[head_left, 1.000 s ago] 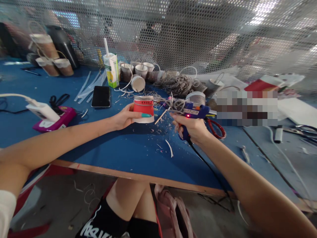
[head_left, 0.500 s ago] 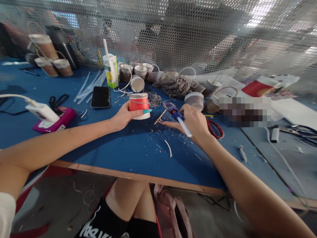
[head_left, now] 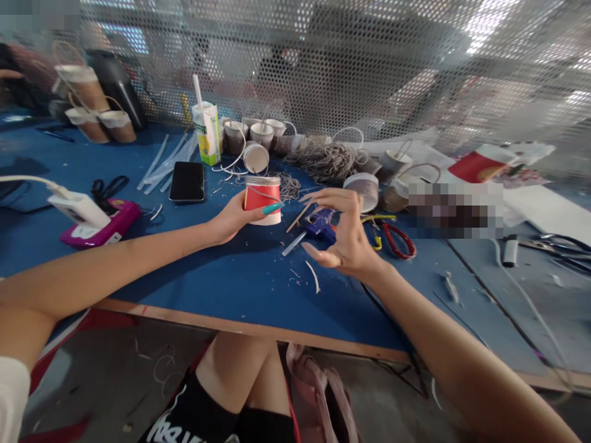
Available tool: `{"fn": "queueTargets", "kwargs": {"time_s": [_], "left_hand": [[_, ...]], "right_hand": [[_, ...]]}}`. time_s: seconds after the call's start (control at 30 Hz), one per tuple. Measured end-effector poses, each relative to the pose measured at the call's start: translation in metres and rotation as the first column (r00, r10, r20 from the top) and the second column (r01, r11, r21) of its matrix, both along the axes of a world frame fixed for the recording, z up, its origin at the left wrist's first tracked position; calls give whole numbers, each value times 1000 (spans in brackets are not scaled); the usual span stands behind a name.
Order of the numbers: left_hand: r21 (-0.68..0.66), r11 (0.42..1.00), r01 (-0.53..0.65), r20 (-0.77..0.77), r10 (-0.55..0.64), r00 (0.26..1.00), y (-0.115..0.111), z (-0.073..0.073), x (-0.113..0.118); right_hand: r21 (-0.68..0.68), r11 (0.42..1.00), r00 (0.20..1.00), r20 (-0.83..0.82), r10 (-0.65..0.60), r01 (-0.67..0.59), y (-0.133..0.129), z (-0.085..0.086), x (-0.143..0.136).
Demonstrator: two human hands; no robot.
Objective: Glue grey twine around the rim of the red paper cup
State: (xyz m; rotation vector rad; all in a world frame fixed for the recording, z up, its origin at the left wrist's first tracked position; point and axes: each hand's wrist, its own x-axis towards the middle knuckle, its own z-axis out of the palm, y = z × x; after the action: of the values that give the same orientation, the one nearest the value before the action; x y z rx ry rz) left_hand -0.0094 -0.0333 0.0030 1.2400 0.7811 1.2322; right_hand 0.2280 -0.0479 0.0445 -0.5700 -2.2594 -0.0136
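Observation:
My left hand [head_left: 236, 218] is closed around a red paper cup [head_left: 264, 195], upside down by its look, with grey cord wound near its top and a loose strand across its side. To the right, my right hand [head_left: 344, 231] is in the air with fingers spread and curved, holding nothing. A blue glue gun [head_left: 323, 224] lies on the table just behind and below that hand, partly hidden by it. Its clear glue stick [head_left: 294, 244] points toward the front left. Beside it rests a thin wooden stick [head_left: 298, 217].
Behind the cup lie a heap of grey cord [head_left: 330, 159] and several cord-wrapped cups [head_left: 262, 132]. A phone [head_left: 187, 181], a drink carton [head_left: 207, 132] and a purple power strip [head_left: 104, 224] are on the left. Red-handled pliers [head_left: 399, 241] and scissors [head_left: 561, 246] lie rightward.
My right hand has let go of the glue gun, which now lies on the table, and its fingers have spread. My left hand has shifted slightly right with the cup.

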Motion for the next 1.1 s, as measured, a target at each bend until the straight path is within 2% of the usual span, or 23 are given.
{"fn": "queueTargets", "kwargs": {"time_s": [0.07,0.1,0.17,0.23,0.27,0.37,0.43,0.6,0.73,0.83,0.9,1.0,1.1], "left_hand": [[1,1000,12,-4,-12,1000,-1,1,0],[7,1000,23,-6,-23,1000,-2,1,0],[25,998,61,-18,-60,998,-2,0,-2],[49,993,103,-32,-102,994,-2,-2,-3],[62,992,113,-36,-111,993,-2,-3,-4],[109,989,96,-35,-93,995,-3,-5,-4],[129,988,87,-53,-81,995,-4,-4,-2],[140,985,102,-104,-88,991,-4,1,2],[140,985,100,-117,-84,990,-4,3,3],[136,987,85,-121,-68,990,-4,3,3],[122,991,54,-135,-37,990,-4,1,2],[90,996,17,-177,-1,984,-5,-1,1],[106,993,44,-211,-20,977,-6,-1,1]], "right_hand": [[-163,963,966,-179,185,-215,-7,-6,-8],[-268,914,936,-262,234,-303,-11,-8,-12],[-463,778,891,-368,267,-424,-17,-13,-17],[-589,659,879,-389,276,-468,-21,-15,-20],[-629,618,880,-384,281,-472,-22,-14,-20],[-702,536,883,-368,292,-470,-23,-12,-20],[-720,507,881,-380,284,-474,-23,-12,-20],[-713,503,864,-477,161,-488,-21,-14,-20],[-661,513,801,-592,91,-547,-18,-8,-20],[-648,561,770,-637,-28,-515,-17,-3,-20],[-625,628,747,-657,-101,-464,-17,-2,-20],[-569,708,744,-662,-91,-419,-20,-4,-21],[-611,681,845,-535,21,-404,-24,-9,-21]]}}
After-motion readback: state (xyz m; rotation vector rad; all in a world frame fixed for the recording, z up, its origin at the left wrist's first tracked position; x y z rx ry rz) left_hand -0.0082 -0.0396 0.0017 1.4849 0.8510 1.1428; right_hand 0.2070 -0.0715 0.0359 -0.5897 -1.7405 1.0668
